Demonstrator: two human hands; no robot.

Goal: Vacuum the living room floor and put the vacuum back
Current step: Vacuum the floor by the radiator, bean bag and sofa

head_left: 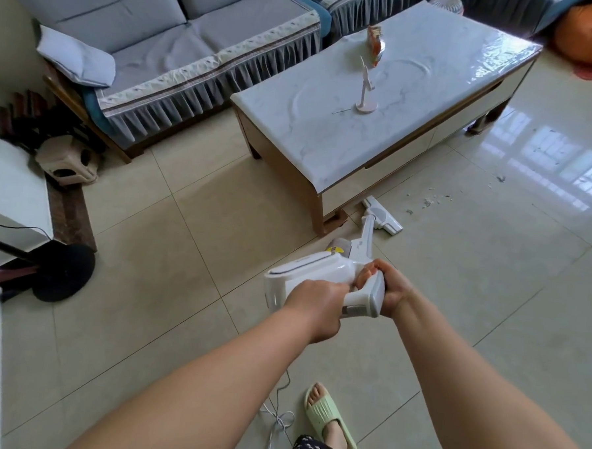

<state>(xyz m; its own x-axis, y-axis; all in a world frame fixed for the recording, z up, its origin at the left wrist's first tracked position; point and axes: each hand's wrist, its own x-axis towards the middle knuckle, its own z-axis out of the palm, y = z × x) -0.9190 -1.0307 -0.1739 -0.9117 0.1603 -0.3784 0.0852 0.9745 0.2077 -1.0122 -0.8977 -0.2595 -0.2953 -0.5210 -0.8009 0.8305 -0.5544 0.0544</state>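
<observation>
Vacuum (pixel 322 277), a white corded stick model with a glossy motor body, a grey-backed handle and a yellow label near its dust cup, reached down a slim tube to a flat floor head (pixel 384 217) that sat on the pale tiled floor (pixel 183 252) just beside the corner leg of the marble-topped bench (pixel 362 100), near scattered debris (pixel 429 200). Much of the handle was hidden under fingers, and the white cord (pixel 279 415) ran out of view at the bottom edge. Left hand (pixel 318 304) gripped the handle from the near side while the right hand (pixel 390 287) wrapped round its far side, both held out ahead above the floor.
</observation>
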